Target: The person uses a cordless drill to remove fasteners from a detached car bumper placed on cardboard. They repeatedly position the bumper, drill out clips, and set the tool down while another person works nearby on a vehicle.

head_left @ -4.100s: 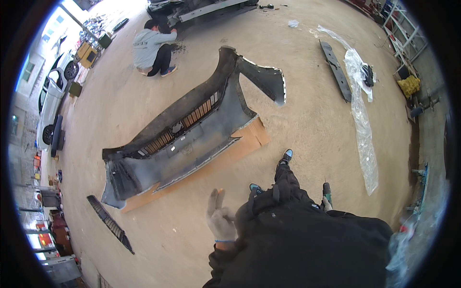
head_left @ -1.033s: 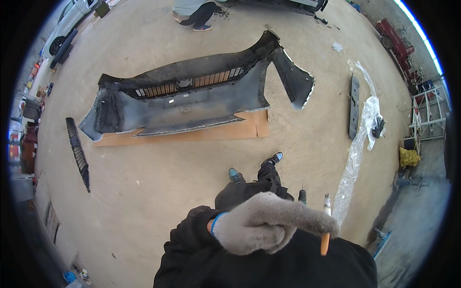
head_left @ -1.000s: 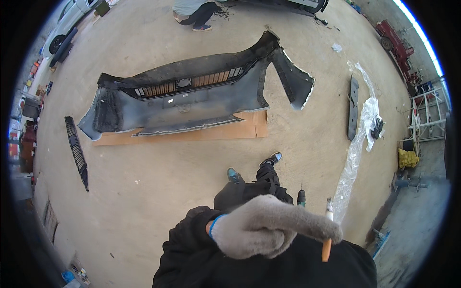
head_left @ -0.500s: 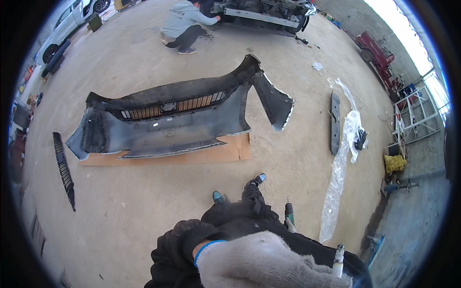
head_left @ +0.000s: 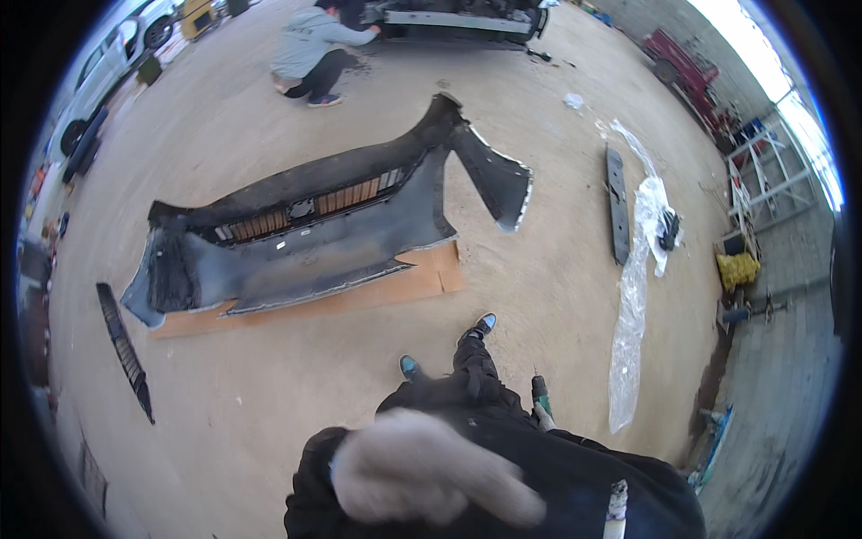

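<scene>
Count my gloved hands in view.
2: the left hand, blurred, in front of the black jacket; the right hand, gripping the green drill.

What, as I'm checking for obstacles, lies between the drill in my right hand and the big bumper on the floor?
Nothing loose shows between the drill in your right hand and the bumper: just floor, your right shoe and the cardboard jutting from under it.
</scene>
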